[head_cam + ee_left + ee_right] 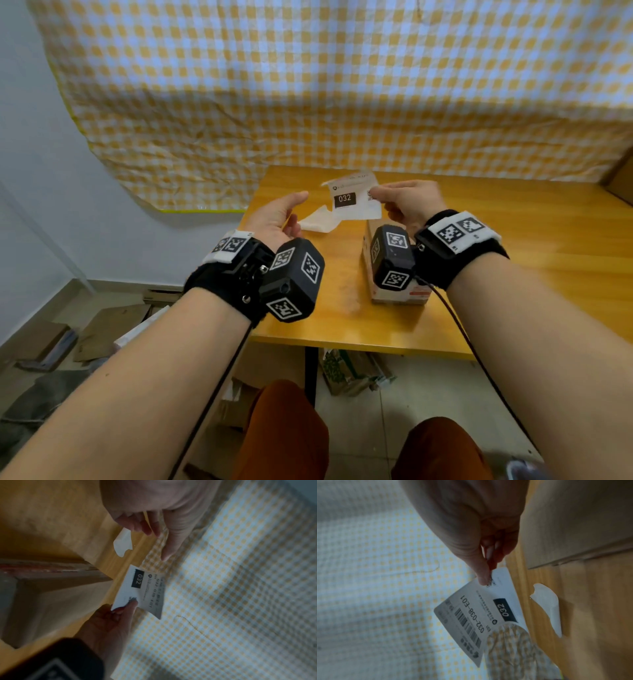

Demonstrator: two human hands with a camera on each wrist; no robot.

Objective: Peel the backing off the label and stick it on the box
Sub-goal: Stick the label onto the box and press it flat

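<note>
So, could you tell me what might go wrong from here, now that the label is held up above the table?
1. The right hand pinches the label by one edge only, so the curling sheet could fold and stick to itself.
2. The box lies low beneath the right wrist, partly hidden, so placement may go crooked.
3. The peeled backing lies loose on the table beside the open left hand and could get in the way.

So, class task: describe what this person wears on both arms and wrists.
Bare forearms, no sleeves. Each wrist carries a black band topped by a white strip of square black-and-white markers, plus a black boxy camera bearing similar markers. A thin black cable trails from each.
</note>
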